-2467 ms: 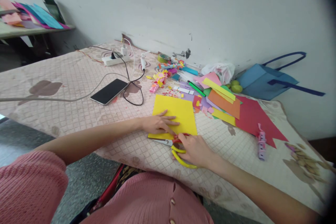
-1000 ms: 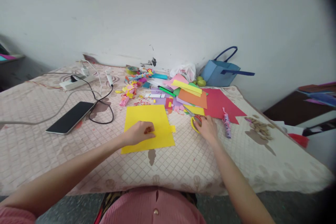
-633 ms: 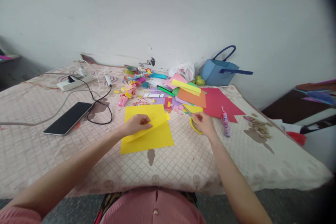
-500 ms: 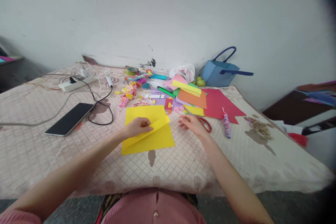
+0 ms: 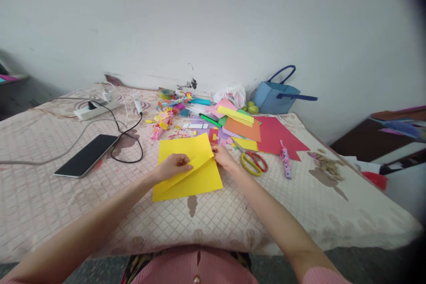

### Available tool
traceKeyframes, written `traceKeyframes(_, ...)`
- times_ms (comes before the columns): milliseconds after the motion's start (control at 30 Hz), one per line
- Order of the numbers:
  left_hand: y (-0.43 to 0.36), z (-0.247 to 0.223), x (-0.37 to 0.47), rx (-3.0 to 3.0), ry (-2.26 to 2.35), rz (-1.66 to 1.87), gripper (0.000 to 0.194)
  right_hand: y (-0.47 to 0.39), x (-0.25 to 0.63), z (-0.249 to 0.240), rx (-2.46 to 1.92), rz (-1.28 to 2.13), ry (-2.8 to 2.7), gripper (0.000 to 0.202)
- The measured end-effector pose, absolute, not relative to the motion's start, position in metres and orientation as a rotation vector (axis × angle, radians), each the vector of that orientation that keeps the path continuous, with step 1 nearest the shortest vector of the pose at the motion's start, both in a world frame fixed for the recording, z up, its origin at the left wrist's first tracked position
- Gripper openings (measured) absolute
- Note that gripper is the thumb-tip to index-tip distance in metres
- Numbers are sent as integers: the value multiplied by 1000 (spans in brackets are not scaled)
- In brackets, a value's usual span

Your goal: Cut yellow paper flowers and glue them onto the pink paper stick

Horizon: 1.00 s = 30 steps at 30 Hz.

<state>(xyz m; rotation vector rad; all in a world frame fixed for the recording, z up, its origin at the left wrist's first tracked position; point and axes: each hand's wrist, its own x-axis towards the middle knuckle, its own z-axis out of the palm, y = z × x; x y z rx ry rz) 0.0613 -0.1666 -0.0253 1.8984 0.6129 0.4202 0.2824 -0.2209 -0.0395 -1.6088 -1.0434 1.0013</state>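
Note:
A yellow sheet of paper [image 5: 196,182] lies on the patterned tablecloth in front of me, with a diagonal strip of yellow paper raised across its middle. My left hand [image 5: 175,167] is closed on that strip near its centre, thumb on top and fingers curled. At the strip's upper right end, my right hand [image 5: 222,156] pinches the paper by its edge. Just right of this hand rest scissors [image 5: 253,162] with red and yellow-green handles, their blades pointing to the colored papers behind.
Colored paper [image 5: 244,128], a red sheet [image 5: 279,137] and a green pen [image 5: 210,120] lie behind. A blue bag [image 5: 277,96] stands at the wall. To the right are a small purple roll [image 5: 285,162] and peanuts [image 5: 326,164]; left, a black tablet [image 5: 88,155] and power strip [image 5: 96,110].
My right hand has moved left from beside the scissors and now grips the end of the yellow strip. The scissors' yellow-green handle has come into sight. My left hand keeps its hold.

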Motion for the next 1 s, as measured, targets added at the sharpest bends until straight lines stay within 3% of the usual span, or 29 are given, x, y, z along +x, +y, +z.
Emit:
traceKeyframes(267,-169,2,64,1872,520,469,34,-205,330,-10,-1507,820,-866,18)
traceKeyframes(533,-173,5,91,1776,472,400,36,-169,395,9,-1619,577,-646,34)
traceKeyframes(767,-156,3,103,1818,506,381,38,-182,391,19,-1639,363,-729,29)
traceKeyframes(933,-149,1,98,1952,499,341,36,-212,337,11,-1560,531,-1126,35)
traceKeyframes(1000,-149,3,95,1975,499,324,36,-222,314,8,-1508,680,-1344,28)
